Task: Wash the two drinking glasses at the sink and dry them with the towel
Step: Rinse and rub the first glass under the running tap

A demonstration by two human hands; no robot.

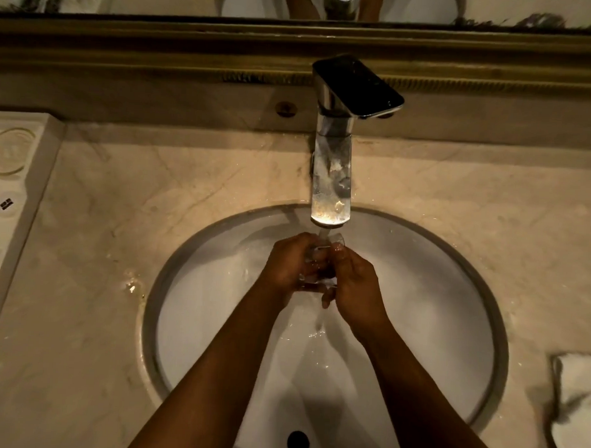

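marble counter (127,218) on the left, then the left hand (291,262) and right hand (350,282) both clamped around one clear glass (319,258) under the faucet (332,178) over the sink (435,295), wet, slippery and breakable, best gripped round its wall, towel (579,401) far right.

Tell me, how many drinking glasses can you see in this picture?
1. The glass is held between the left hand and the right hand, under the faucet above the sink. A second one is not in view.
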